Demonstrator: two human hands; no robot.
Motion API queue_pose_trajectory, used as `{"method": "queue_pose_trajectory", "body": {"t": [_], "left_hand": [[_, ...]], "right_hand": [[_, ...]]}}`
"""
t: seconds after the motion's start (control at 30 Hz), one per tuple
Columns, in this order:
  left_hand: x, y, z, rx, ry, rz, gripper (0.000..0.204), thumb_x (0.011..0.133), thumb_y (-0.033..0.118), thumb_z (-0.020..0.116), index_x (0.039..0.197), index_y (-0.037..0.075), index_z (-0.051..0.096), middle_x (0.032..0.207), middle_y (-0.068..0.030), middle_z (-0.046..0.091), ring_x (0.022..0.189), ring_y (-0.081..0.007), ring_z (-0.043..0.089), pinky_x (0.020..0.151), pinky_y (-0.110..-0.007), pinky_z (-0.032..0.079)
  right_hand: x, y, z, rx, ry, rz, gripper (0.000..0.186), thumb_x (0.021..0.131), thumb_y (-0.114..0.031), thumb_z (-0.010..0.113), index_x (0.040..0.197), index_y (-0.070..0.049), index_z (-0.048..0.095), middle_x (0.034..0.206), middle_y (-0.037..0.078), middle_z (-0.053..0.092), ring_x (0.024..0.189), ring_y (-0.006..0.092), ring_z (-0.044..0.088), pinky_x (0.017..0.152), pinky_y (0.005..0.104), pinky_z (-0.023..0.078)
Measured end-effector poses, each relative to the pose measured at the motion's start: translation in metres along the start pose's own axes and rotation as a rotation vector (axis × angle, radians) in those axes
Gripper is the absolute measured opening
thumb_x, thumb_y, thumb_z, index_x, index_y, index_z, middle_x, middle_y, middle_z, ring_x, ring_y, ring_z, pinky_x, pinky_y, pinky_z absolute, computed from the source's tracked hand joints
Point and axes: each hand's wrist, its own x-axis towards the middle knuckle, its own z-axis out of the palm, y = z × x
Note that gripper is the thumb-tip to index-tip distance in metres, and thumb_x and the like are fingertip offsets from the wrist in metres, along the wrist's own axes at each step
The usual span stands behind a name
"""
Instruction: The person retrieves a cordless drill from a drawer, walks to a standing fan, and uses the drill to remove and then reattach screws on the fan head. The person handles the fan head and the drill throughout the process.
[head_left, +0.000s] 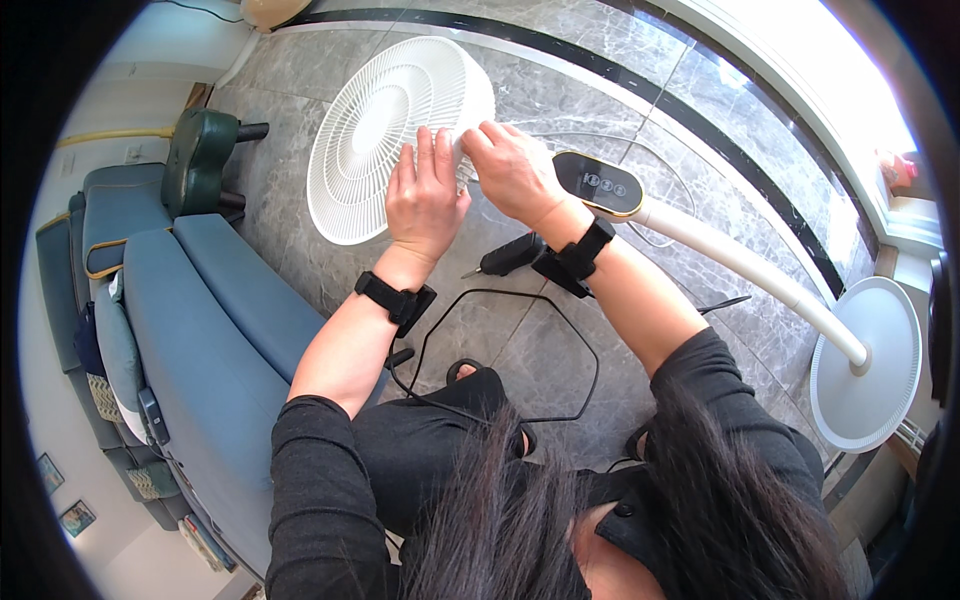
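Observation:
My left hand (420, 200) lies against the lower-right part of the white fan grille (355, 135), fingers extended and fairly straight. My right hand (510, 170) has its fingers bent and closed on the grille's right rim. Just right of that hand is the fan's black oval control panel (600, 188), on a long white pole (750, 270) running to a round base (835, 385). A black handheld tool (505, 257) with a thin metal tip lies on the floor below my hands, partly behind my right wrist.
A blue sofa (175, 340) and a dark green stool (195, 160) stand at the left. Black cable (595, 375) loops over the grey tiled floor (720, 365) by my feet; a thin light cable runs behind the panel. A bright window (840, 80) borders the right.

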Motion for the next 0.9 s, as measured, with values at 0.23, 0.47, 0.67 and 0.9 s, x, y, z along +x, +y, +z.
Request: {"method": "queue_pose_trajectory", "body": {"t": [0.23, 0.47, 0.67, 0.9], "left_hand": [[0.001, 0.000, 0.008, 0.027, 0.065, 0.016, 0.075, 0.060, 0.019, 0.078, 0.129, 0.005, 0.051, 0.126, -0.0157, 0.058, 0.104, -0.0332, 0.063, 0.085, -0.038, 0.053], [0.002, -0.002, 0.005, -0.041, 0.031, 0.026, 0.074, 0.060, 0.015, 0.074, 0.129, 0.004, 0.050, 0.128, -0.0189, 0.056, 0.103, -0.0372, 0.062, 0.084, -0.040, 0.053], [0.002, -0.001, 0.004, -0.044, 0.019, 0.013, 0.076, 0.060, 0.016, 0.076, 0.130, 0.005, 0.050, 0.129, -0.0182, 0.055, 0.105, -0.0371, 0.061, 0.086, -0.040, 0.052], [0.000, 0.000, 0.002, 0.008, 0.014, 0.000, 0.077, 0.058, 0.017, 0.078, 0.129, 0.006, 0.051, 0.126, -0.0143, 0.058, 0.105, -0.0312, 0.063, 0.086, -0.037, 0.053]], "right_hand": [[-0.001, -0.014, 0.010, 0.078, 0.056, 0.194, 0.005, 0.088, -0.012, 0.054, 0.088, -0.007, 0.056, 0.081, 0.011, 0.060, 0.075, 0.0336, 0.060, 0.064, 0.0431, 0.048], [-0.003, 0.001, -0.003, 0.346, -0.028, 0.411, 0.020, 0.091, -0.024, 0.057, 0.087, -0.005, 0.055, 0.086, 0.017, 0.061, 0.077, 0.0379, 0.061, 0.065, 0.0463, 0.048], [-0.005, 0.004, -0.010, 0.138, 0.002, 0.109, 0.016, 0.090, -0.022, 0.059, 0.088, -0.006, 0.055, 0.085, 0.012, 0.058, 0.073, 0.0338, 0.061, 0.063, 0.0415, 0.048], [0.009, 0.016, -0.006, -0.038, -0.066, -0.218, 0.015, 0.073, -0.012, 0.060, 0.087, -0.009, 0.055, 0.080, 0.010, 0.055, 0.069, 0.0303, 0.061, 0.061, 0.0408, 0.050]]}}
